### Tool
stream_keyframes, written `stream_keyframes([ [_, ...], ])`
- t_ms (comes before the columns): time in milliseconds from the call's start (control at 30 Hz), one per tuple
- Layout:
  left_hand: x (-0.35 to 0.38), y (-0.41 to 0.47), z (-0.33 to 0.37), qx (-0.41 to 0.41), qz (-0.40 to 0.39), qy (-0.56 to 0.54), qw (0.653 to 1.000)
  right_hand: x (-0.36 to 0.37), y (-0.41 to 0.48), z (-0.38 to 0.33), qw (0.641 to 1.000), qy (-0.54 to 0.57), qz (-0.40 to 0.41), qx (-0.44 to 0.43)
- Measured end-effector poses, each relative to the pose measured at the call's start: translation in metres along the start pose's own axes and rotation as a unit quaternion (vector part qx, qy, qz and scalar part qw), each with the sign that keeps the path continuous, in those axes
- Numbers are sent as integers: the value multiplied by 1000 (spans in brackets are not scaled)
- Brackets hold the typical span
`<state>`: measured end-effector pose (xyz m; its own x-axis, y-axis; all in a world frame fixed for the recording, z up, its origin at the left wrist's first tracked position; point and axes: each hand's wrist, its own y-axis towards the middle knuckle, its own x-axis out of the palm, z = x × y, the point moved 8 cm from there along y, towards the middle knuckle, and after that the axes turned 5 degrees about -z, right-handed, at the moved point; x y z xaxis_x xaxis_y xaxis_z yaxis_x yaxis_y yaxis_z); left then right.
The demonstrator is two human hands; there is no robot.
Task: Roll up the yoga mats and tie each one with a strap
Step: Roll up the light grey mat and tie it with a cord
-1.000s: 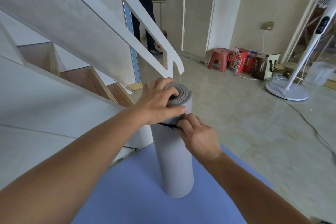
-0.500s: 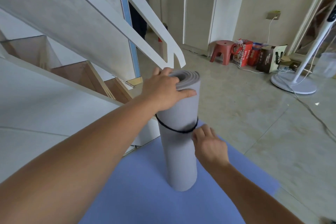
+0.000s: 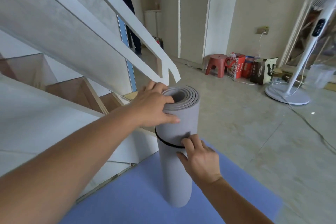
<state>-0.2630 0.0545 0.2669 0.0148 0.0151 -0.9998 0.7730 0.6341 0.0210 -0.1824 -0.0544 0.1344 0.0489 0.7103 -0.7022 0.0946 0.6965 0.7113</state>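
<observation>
On the blue mat, the roll is gripped by the left hand; its strap (probably tightened next) is touched by the slack-fingered right hand.

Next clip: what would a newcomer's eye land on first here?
A grey rolled yoga mat stands upright at centre on a flat blue mat, with a thin black strap around its upper part. The left hand grips the roll's top rim, and the right hand touches it beside the strap. A white stair rail slants across the upper left.
</observation>
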Motion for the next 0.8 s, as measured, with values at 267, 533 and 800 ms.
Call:
stream_keyframes([
  [267, -41, -19, -8, -107, 58, -83, 989, -28, 28, -15, 996, 39, 44, -63],
  [533, 4, -63, -28, -224, -140, -28, 964, 5, -2, -28, 941, 220, -180, 182],
  [800, -6, -99, -47, -141, -142, -16, 980, 22, -37, -42, 538, 572, -337, 520],
])
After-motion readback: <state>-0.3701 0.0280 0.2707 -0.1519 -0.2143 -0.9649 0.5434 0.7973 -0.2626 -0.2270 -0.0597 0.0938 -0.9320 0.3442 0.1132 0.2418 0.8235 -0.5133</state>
